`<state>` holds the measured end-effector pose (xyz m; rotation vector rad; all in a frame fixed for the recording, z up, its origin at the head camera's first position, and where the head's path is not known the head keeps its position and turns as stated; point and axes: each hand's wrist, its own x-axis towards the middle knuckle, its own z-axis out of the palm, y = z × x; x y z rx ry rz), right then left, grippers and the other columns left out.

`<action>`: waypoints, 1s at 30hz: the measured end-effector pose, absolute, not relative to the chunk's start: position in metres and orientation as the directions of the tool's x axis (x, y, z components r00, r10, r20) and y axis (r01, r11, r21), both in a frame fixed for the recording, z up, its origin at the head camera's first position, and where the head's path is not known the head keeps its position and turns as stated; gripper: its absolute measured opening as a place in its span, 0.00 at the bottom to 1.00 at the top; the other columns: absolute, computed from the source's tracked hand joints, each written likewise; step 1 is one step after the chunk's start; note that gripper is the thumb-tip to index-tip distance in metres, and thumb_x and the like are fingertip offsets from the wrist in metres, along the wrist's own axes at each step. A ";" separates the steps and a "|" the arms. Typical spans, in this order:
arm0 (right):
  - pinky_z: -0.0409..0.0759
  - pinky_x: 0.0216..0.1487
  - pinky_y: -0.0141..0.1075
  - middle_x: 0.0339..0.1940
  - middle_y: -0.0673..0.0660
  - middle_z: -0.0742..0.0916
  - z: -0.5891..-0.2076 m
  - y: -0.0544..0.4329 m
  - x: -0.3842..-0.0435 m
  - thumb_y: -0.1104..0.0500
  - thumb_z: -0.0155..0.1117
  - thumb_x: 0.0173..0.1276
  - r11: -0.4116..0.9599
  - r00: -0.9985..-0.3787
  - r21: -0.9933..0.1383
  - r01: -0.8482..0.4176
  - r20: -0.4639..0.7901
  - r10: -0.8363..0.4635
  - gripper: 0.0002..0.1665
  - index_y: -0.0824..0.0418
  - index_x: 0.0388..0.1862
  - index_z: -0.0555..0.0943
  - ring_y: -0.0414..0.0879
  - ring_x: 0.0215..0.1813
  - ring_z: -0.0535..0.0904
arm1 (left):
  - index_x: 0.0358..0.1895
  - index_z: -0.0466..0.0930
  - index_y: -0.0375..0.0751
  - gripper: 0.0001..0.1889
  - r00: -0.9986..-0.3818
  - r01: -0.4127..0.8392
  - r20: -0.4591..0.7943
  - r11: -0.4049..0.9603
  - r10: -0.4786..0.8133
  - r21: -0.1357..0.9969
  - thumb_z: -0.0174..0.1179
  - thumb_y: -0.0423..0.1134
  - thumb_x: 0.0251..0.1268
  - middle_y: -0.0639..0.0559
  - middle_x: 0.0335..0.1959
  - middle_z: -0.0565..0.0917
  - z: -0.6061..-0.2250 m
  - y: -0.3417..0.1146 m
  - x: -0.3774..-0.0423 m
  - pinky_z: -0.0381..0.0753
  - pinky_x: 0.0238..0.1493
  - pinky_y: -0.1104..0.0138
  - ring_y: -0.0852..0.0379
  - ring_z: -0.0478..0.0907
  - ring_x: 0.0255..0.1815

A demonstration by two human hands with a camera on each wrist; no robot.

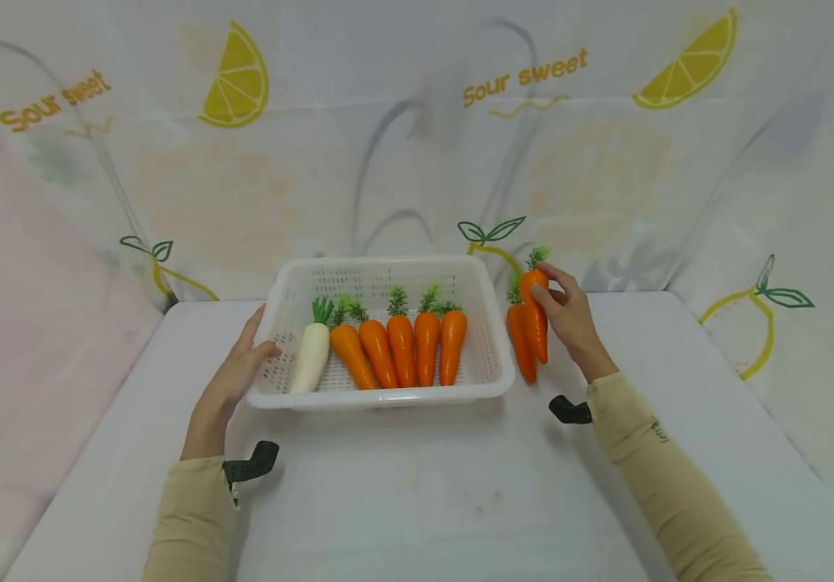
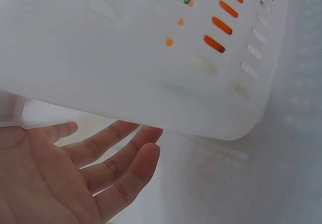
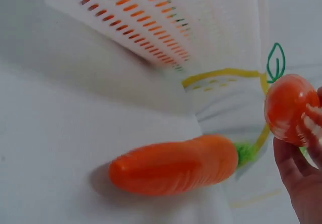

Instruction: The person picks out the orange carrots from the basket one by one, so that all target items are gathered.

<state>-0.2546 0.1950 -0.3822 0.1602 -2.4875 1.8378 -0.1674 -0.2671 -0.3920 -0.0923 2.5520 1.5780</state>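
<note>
A white plastic basket point(image 1: 402, 398) holds a white radish point(image 1: 311, 356) and several orange carrots point(image 1: 402, 347), side by side with leafy tops toward the back. At its left end my left hand point(image 1: 235, 376) grips the basket, thumb over the rim; in the left wrist view the fingers point(image 2: 126, 183) reach along the outer wall. To the right of the basket, my right hand point(image 1: 570, 319) pinches a carrot point(image 1: 535, 311) near its top, tip pointing down. Another carrot point(image 3: 173, 166) lies on the table beside it, partly covered by the held one in the head view.
The white table point(image 1: 417, 501) runs up to a patterned cloth point(image 1: 417, 145) with lemon prints at the back and sides. A black wrist mount sticks out from each sleeve. Slots pierce the basket's walls.
</note>
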 end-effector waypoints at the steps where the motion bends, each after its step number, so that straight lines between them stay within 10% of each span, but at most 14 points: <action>1: 0.71 0.60 0.40 0.71 0.60 0.63 -0.382 0.197 -0.253 0.52 0.52 0.72 0.307 -0.995 -0.947 -0.098 0.084 -0.059 0.32 0.54 0.73 0.61 0.56 0.65 0.69 | 0.75 0.27 0.64 0.42 -0.988 -0.125 -0.151 0.448 0.022 0.885 0.41 0.38 0.65 0.35 0.75 0.49 -0.392 -0.267 -0.168 0.63 0.57 0.42 0.31 0.58 0.68; 30: 0.65 0.64 0.57 0.71 0.69 0.63 -0.439 0.228 -0.277 0.52 0.50 0.73 0.661 -0.997 -0.747 -0.070 0.024 -0.078 0.32 0.65 0.70 0.61 0.68 0.65 0.64 | 0.76 0.28 0.60 0.42 -0.991 -0.117 -0.136 0.450 0.010 0.885 0.41 0.36 0.63 0.35 0.75 0.50 -0.391 -0.265 -0.166 0.65 0.56 0.44 0.32 0.60 0.67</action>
